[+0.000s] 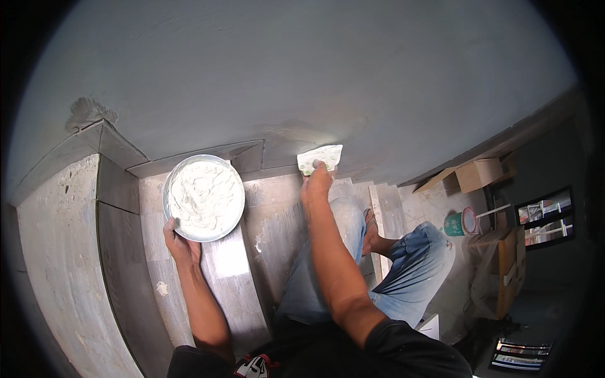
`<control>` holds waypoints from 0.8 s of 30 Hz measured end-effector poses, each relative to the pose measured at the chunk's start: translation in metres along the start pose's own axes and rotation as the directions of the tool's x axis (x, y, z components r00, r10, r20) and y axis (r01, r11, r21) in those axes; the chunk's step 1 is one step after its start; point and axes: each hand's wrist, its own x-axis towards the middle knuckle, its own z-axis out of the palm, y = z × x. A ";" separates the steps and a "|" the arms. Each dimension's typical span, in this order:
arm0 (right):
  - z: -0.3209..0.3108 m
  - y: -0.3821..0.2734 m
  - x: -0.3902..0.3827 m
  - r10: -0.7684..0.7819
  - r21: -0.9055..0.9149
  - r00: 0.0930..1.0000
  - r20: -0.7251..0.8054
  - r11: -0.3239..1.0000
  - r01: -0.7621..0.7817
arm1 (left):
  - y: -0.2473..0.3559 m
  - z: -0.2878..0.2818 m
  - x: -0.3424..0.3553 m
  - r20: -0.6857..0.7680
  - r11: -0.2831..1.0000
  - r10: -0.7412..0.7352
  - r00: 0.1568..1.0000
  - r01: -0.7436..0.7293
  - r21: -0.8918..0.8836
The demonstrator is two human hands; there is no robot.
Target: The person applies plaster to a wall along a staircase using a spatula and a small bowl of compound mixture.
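My left hand (183,244) grips the lower left rim of a round metal bowl (204,196) full of thick white paste, held over a tiled stair step (232,264). My right hand (318,181) holds a wide putty knife (319,155), its blade covered in white paste, at the foot of the grey wall (302,75), by the skirting tiles (249,157). A darker smudged patch shows on the wall just above the blade. I cannot tell whether the blade touches the wall.
My bent legs in jeans (409,264) and bare foot (372,233) are on the stairs. At right below stand a teal bucket (455,225) with a stick beside it, cardboard boxes (479,173) and wooden boards (504,271). A raised landing (57,239) is at left.
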 end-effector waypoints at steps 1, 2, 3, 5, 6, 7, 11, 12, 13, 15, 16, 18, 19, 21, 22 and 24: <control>0.003 0.003 -0.003 -0.016 -0.007 1.000 0.004 1.000 0.016 | -0.001 0.001 0.000 0.010 1.000 -0.008 1.000 0.008 0.001; 0.006 0.005 -0.005 -0.032 -0.014 0.999 0.007 0.999 0.032 | -0.002 0.002 0.000 0.020 1.000 -0.016 1.000 0.016 0.003; 0.012 0.005 -0.016 -0.013 -0.024 1.000 0.004 1.000 0.013 | 0.000 0.002 0.000 0.015 1.000 -0.012 1.000 0.012 0.010; 0.021 0.004 -0.029 0.014 -0.025 1.000 0.025 1.000 -0.013 | 0.000 0.002 -0.002 0.006 1.000 -0.011 1.000 0.011 0.017; 0.026 0.002 -0.034 0.026 -0.024 0.999 0.037 0.999 -0.025 | -0.001 0.004 -0.002 0.008 1.000 -0.011 1.000 0.011 0.012; 0.032 -0.001 -0.039 0.036 -0.023 0.999 0.036 0.999 -0.035 | 0.000 0.004 -0.002 0.009 1.000 -0.012 1.000 0.012 0.011; 0.048 -0.006 -0.055 0.076 0.021 0.993 0.086 0.997 -0.078 | 0.000 -0.001 0.000 0.013 1.000 -0.003 1.000 0.002 0.002; 0.051 -0.006 -0.057 0.096 0.023 0.993 0.062 0.995 -0.097 | -0.001 -0.002 0.000 0.020 1.000 -0.006 1.000 0.006 -0.002; 0.055 -0.006 -0.059 0.115 0.026 0.993 0.038 0.993 -0.116 | -0.002 -0.002 0.000 0.028 1.000 -0.009 1.000 0.009 -0.007; 0.063 -0.016 -0.068 0.165 0.043 0.985 0.042 0.985 -0.167 | -0.002 -0.003 0.001 0.038 1.000 -0.016 0.999 0.016 -0.011; 0.065 -0.020 -0.072 0.156 0.085 0.986 0.060 0.983 -0.161 | -0.001 -0.004 0.001 0.041 1.000 -0.019 0.999 0.020 -0.010; 0.067 -0.025 -0.077 0.133 0.174 0.987 0.095 0.974 -0.148 | 0.000 -0.006 0.002 0.041 1.000 -0.022 0.999 0.022 -0.011; 0.063 -0.029 -0.081 0.130 0.197 0.985 0.118 0.969 -0.151 | 0.000 -0.007 0.002 0.038 1.000 -0.020 0.999 0.020 -0.012; 0.049 -0.044 -0.085 0.122 0.245 0.979 0.162 0.956 -0.160 | 0.002 -0.003 0.001 0.023 1.000 -0.015 1.000 0.015 -0.003; 0.038 -0.048 -0.081 0.086 0.237 0.983 0.165 0.964 -0.124 | 0.001 0.002 -0.002 0.013 1.000 -0.017 1.000 0.016 0.004; 0.005 -0.050 -0.062 0.015 0.220 0.986 0.166 0.974 -0.052 | -0.001 0.006 -0.003 0.002 1.000 -0.023 1.000 0.023 0.011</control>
